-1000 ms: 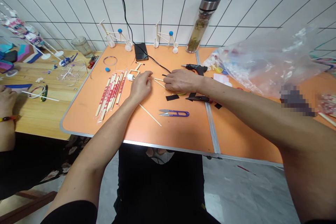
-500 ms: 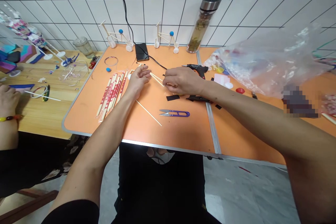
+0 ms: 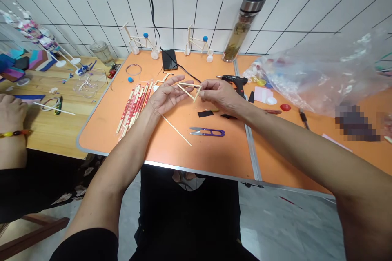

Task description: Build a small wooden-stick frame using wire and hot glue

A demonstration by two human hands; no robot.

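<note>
A small frame of joined wooden sticks [image 3: 187, 91] is held above the orange table. My right hand [image 3: 221, 94] pinches it at its right corner. My left hand [image 3: 168, 97] is beside its other end, palm up and fingers spread; whether a fingertip touches the sticks I cannot tell. Below my left hand a loose thin stick [image 3: 177, 130] lies slanted on the table. Purple thread snips [image 3: 210, 132] lie to its right, with a black strip [image 3: 205, 113] above them. Paper-wrapped chopsticks [image 3: 134, 104] rest left of my left hand.
At the back stand two stick models with blue balls [image 3: 145, 35], a phone [image 3: 169, 60] and a tea bottle [image 3: 243, 28]. A glue gun [image 3: 234, 81] and a clear plastic bag [image 3: 306, 77] lie to the right. Another person's hand [image 3: 12, 112] rests on the wooden table [image 3: 55, 130].
My right hand has turned and lifted the stick frame, so its triangular shape shows. My left hand's fingers have spread out more. The view has shifted slightly.
</note>
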